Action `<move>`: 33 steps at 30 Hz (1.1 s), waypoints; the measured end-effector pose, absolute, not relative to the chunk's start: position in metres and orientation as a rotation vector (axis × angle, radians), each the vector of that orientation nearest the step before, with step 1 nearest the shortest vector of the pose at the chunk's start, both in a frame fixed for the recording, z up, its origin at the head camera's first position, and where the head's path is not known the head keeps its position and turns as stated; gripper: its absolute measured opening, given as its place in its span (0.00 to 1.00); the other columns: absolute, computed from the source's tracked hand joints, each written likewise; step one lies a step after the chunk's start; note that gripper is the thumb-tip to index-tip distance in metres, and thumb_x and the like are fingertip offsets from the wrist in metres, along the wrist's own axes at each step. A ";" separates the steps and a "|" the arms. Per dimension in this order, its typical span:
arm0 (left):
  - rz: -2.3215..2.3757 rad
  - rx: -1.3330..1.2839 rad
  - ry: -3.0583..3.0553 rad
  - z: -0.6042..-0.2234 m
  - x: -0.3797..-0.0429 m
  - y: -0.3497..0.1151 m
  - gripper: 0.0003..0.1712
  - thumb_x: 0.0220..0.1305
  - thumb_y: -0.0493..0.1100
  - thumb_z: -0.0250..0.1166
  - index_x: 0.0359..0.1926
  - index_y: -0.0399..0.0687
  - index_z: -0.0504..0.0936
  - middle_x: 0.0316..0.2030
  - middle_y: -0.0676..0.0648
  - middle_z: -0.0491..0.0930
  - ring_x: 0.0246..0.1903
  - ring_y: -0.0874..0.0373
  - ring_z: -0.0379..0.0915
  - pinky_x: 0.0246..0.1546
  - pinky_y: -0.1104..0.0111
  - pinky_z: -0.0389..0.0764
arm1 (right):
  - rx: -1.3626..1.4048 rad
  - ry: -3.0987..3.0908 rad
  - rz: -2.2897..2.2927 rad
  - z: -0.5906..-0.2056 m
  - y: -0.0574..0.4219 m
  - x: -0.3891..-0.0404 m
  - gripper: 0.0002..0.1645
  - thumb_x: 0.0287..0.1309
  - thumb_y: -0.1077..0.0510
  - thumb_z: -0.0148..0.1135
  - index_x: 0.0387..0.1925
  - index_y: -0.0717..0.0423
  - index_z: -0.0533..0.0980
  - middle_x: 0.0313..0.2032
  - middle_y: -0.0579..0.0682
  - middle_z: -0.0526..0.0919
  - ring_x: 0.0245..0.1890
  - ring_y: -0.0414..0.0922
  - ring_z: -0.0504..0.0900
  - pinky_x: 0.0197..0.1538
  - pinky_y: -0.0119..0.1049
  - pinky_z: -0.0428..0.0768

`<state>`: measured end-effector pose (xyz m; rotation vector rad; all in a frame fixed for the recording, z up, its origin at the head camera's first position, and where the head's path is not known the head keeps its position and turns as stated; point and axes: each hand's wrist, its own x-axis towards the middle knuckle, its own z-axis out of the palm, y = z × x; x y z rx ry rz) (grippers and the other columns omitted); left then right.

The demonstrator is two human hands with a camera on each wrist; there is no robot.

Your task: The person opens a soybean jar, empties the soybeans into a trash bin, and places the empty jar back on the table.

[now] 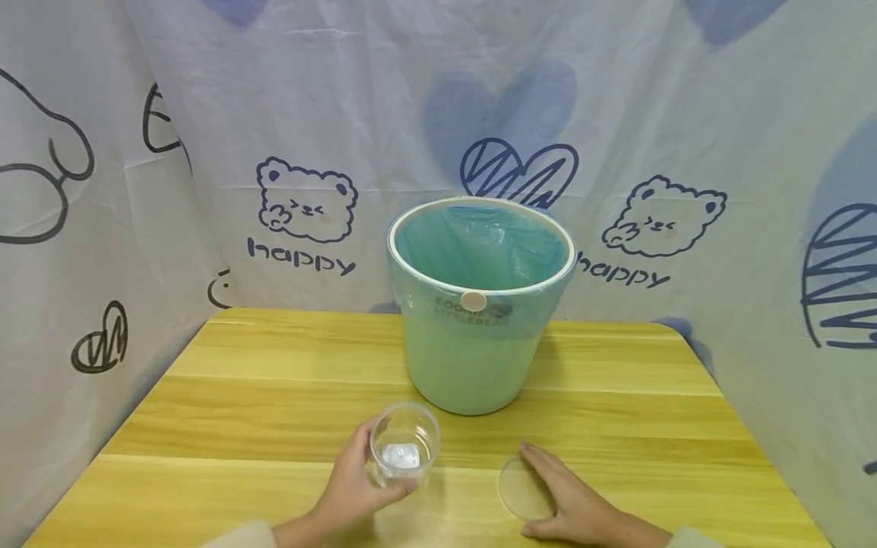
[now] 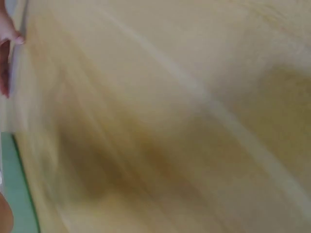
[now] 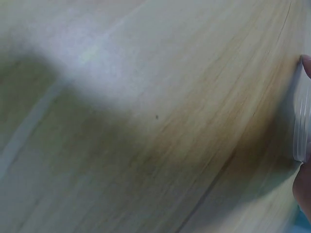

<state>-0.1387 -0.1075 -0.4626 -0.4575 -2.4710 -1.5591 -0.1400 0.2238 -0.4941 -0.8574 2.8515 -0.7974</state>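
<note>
In the head view my left hand grips a clear plastic cup, fingers on its far side and thumb on its near side. The cup's round mouth faces up, and a whitish square patch shows at its bottom. To the right, my right hand holds a clear round lid by its edge between fingers and thumb, low over the tabletop. Part of the lid is hidden under the palm. A ridged strip of clear plastic shows between fingertips at the right wrist view's edge.
A pale green bin, lined with a bluish bag, stands at the table's back, beyond both hands. The wooden table meets a printed white curtain behind it, with more curtain along both sides.
</note>
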 end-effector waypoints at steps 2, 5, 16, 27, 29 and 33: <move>-1.564 -0.448 -2.512 -0.467 -0.137 -0.107 0.52 0.33 0.46 0.79 0.59 0.34 0.64 0.56 0.36 0.72 0.53 0.43 0.71 0.54 0.52 0.76 | -0.854 2.853 -0.793 -0.495 0.224 -0.139 0.63 0.41 0.30 0.65 0.67 0.66 0.54 0.66 0.64 0.60 0.65 0.59 0.62 0.59 0.61 0.69; -1.570 -0.449 -2.552 -0.474 -0.135 -0.107 0.52 0.31 0.46 0.79 0.59 0.35 0.64 0.55 0.39 0.72 0.52 0.47 0.72 0.54 0.52 0.77 | -0.852 2.859 -0.789 -0.496 0.224 -0.139 0.63 0.41 0.30 0.65 0.67 0.66 0.54 0.66 0.64 0.60 0.65 0.59 0.62 0.59 0.61 0.69; -1.597 -0.608 -2.585 -0.494 -0.135 -0.105 0.52 0.34 0.50 0.78 0.60 0.38 0.62 0.53 0.43 0.73 0.52 0.47 0.72 0.53 0.54 0.78 | -0.838 2.863 -0.787 -0.496 0.224 -0.139 0.63 0.40 0.30 0.67 0.66 0.66 0.56 0.65 0.63 0.62 0.65 0.59 0.62 0.58 0.61 0.70; -1.628 -0.656 -2.599 -0.499 -0.131 -0.102 0.53 0.36 0.51 0.78 0.61 0.39 0.59 0.55 0.42 0.72 0.53 0.45 0.71 0.53 0.52 0.77 | -0.813 2.841 -0.829 -0.494 0.223 -0.138 0.64 0.38 0.32 0.69 0.66 0.68 0.56 0.64 0.66 0.62 0.63 0.62 0.62 0.58 0.63 0.69; -1.631 -0.664 -2.600 -0.499 -0.132 -0.102 0.53 0.37 0.51 0.78 0.61 0.39 0.59 0.55 0.42 0.72 0.53 0.45 0.71 0.53 0.53 0.77 | -0.811 2.838 -0.839 -0.494 0.224 -0.138 0.64 0.38 0.32 0.69 0.66 0.68 0.55 0.64 0.66 0.62 0.63 0.63 0.62 0.58 0.63 0.69; -1.640 -0.671 -2.614 -0.497 -0.132 -0.102 0.54 0.38 0.52 0.77 0.62 0.40 0.58 0.55 0.41 0.71 0.53 0.45 0.71 0.53 0.55 0.78 | -0.788 2.822 -0.839 -0.493 0.224 -0.138 0.65 0.38 0.31 0.68 0.67 0.67 0.55 0.65 0.66 0.61 0.64 0.63 0.61 0.59 0.64 0.68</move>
